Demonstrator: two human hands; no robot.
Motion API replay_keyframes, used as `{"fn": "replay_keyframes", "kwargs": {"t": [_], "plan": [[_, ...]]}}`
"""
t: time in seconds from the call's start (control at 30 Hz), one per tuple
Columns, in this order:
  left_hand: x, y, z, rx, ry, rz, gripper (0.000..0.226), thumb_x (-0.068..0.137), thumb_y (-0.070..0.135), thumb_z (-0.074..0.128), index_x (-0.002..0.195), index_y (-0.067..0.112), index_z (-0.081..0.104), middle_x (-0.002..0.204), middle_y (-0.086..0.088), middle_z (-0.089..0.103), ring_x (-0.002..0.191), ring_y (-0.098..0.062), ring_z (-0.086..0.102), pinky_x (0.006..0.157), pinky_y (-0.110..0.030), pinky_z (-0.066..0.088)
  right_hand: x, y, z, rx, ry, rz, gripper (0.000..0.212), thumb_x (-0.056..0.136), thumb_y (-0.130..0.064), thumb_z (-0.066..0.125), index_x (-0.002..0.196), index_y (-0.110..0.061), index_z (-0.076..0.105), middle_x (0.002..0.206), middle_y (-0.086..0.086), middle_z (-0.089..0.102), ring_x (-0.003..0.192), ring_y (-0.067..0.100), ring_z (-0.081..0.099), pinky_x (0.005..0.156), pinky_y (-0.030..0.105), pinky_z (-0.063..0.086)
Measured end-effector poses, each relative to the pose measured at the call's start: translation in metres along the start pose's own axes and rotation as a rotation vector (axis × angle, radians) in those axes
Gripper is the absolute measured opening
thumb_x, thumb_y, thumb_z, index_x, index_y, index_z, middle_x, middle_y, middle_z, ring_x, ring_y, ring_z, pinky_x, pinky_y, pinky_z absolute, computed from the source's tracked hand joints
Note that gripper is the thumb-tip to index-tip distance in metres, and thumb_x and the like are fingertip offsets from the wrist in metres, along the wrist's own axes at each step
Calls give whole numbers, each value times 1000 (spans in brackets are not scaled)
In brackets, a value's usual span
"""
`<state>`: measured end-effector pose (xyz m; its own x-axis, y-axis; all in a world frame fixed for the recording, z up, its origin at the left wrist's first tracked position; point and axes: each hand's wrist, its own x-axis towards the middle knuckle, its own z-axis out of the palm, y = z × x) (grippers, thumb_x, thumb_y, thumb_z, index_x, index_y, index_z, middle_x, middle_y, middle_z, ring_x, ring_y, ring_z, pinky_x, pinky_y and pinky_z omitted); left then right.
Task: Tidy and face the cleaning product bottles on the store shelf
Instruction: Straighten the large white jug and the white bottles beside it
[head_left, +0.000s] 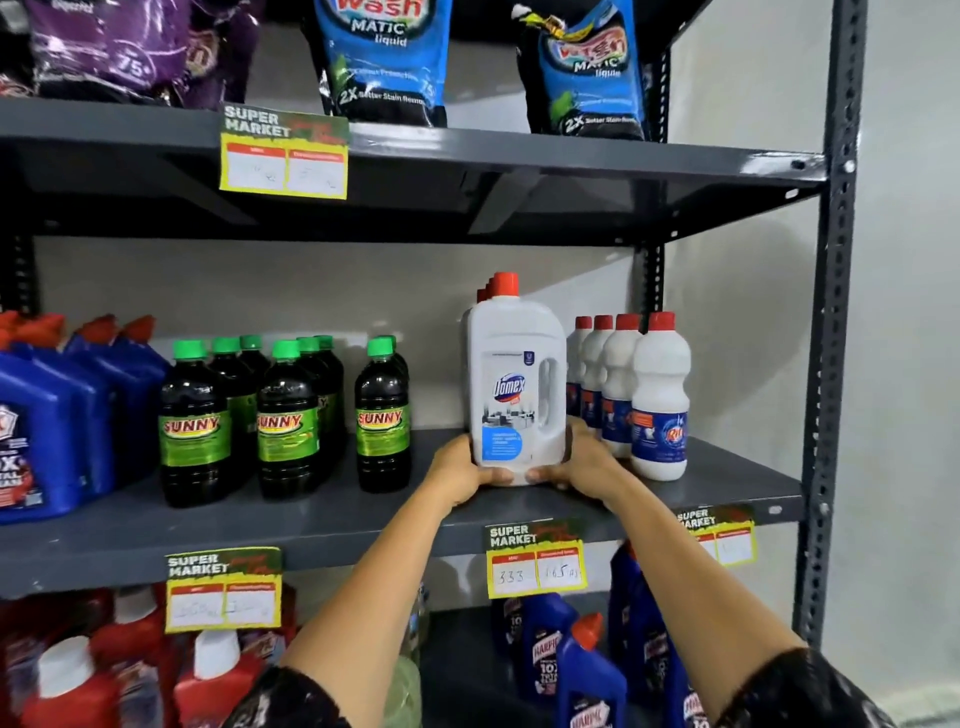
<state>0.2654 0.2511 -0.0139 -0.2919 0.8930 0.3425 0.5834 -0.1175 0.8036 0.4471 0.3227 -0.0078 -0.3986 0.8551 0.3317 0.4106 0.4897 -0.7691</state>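
A white Domex bottle (514, 379) with a red cap stands upright at the front of the middle shelf (332, 525), label facing me. My left hand (462, 473) grips its lower left side and my right hand (576, 462) grips its lower right, both at the base. More red caps show directly behind it. To its right stands a row of white Rin bottles (660, 400) with red caps. To its left are dark Sunny bottles (384, 421) with green caps in three rows, and blue jugs (57, 426) at the far left.
The upper shelf (467, 156) holds blue Wash Matic pouches (384, 57) and purple pouches (130, 47). Below are red bottles (78, 675) and blue Harpic bottles (587, 675). Yellow price tags (535, 561) hang from shelf edges. A grey upright post (831, 312) bounds the right side.
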Motion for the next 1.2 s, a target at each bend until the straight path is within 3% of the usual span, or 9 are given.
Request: {"fn": "replay_keyframes", "kwargs": {"t": [0.07,0.13,0.23,0.3,0.37,0.43,0.5,0.83,1.2], "plan": [[0,-1,0,8,6,-3,62,62,22,87,119,13,62,123,-4,67,109,-18,63,89,-28,48,-1,-2,-2,-9,-26,15,79,60,-26,88,119,-21,35,97,-1,66,65,17,62,68,36,59],[1,-2,0,11,-3,-12,64,61,24,88,118,14,62,123,-3,67,109,-18,63,90,-29,48,-5,0,-8,-81,-1,5,74,62,-30,87,116,-17,39,95,0,63,76,18,61,67,32,53],[2,-3,0,6,-26,-16,64,60,24,88,117,17,60,124,-2,67,110,-18,62,93,-31,48,-21,15,-33,-140,379,1,60,65,-35,84,103,-15,42,94,7,61,89,28,60,69,33,45],[4,-4,1,-7,-27,-15,63,60,22,88,117,18,61,124,-2,67,108,-18,62,92,-31,47,-28,33,-61,-196,618,102,77,61,-38,86,115,-7,41,113,17,57,106,39,56,82,43,48],[3,-5,2,-28,-24,-14,61,60,19,88,116,19,62,123,-3,67,107,-18,62,93,-30,46,-28,46,-86,-257,523,255,94,61,-37,86,130,-2,34,131,22,45,121,42,46,99,50,42],[4,-6,2,-49,-20,-18,59,60,15,88,114,19,63,123,-4,67,106,-17,62,94,-30,46,-23,52,-98,-159,260,246,84,64,-27,86,131,-4,41,134,18,50,122,37,49,104,49,41],[5,-9,1,-64,-22,-26,58,60,14,88,112,20,63,123,-4,67,105,-17,62,96,-32,46,-20,54,-97,-88,169,195,74,61,-19,87,125,-8,52,128,14,61,116,32,56,102,47,44],[8,-10,2,-50,-46,-41,63,63,15,86,120,15,58,127,-6,64,114,-22,60,103,-39,44,-14,51,-79,-271,380,320,91,59,-47,84,126,-9,35,128,14,57,118,35,55,98,51,46],[4,-6,1,-33,-56,-59,63,65,14,85,121,13,57,128,-8,63,115,-23,59,105,-41,43,-19,49,-81,-300,323,306,85,66,-49,78,131,-13,37,132,11,57,121,33,54,102,50,43]]}}
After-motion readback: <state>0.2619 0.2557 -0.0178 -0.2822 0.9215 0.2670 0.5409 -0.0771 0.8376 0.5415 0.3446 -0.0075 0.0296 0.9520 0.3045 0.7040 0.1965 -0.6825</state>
